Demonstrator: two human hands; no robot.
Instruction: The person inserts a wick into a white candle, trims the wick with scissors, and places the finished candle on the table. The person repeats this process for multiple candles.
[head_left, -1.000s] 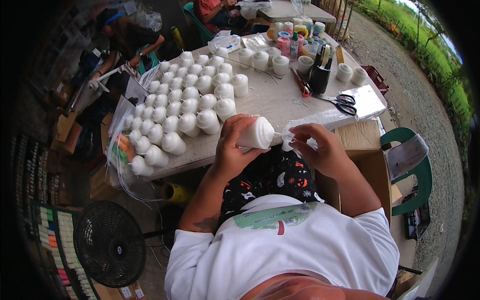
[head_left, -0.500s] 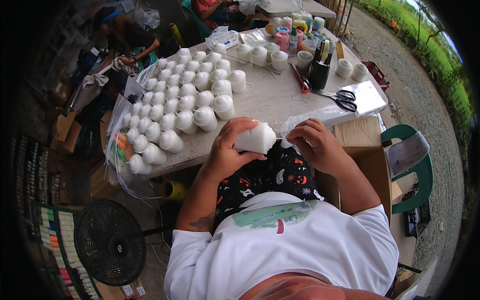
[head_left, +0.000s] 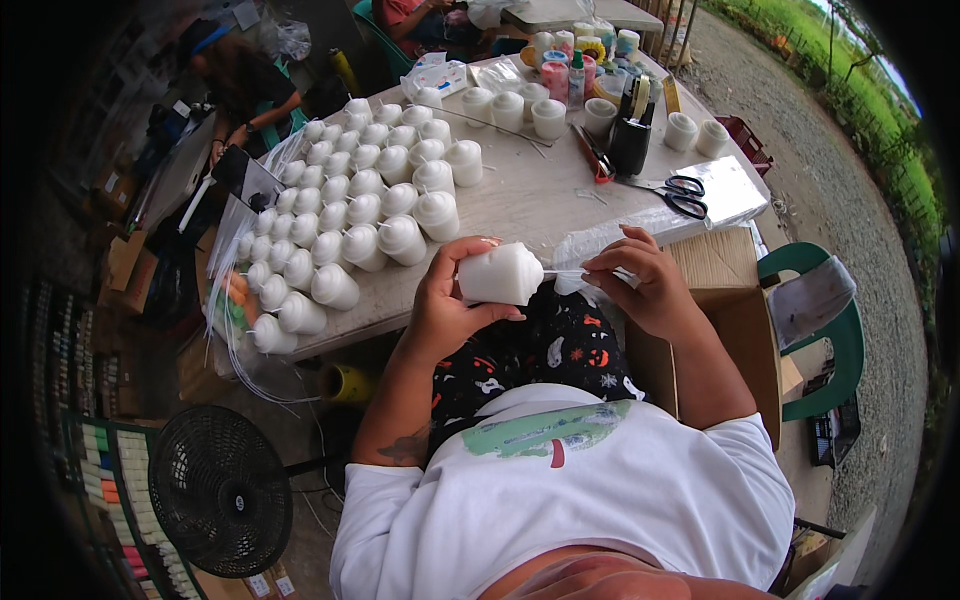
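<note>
My left hand is closed around a white candle, which lies on its side above my lap with its ridged top turned to the right. From that top a thin white wick runs across to my right hand, whose thumb and fingertips pinch it. Rows of similar white candles stand upright on the table to the left, wicks sticking up. Long loose white wicks hang over the table's left edge.
Scissors, a black tape dispenser and red-handled pliers lie beyond my hands. Coloured candles stand at the back. An open cardboard box and a green chair are at the right. Another person sits far left.
My right hand has drawn away from the candle to the right, and a longer stretch of wick shows between them. My left hand keeps its hold, turning the candle slightly.
</note>
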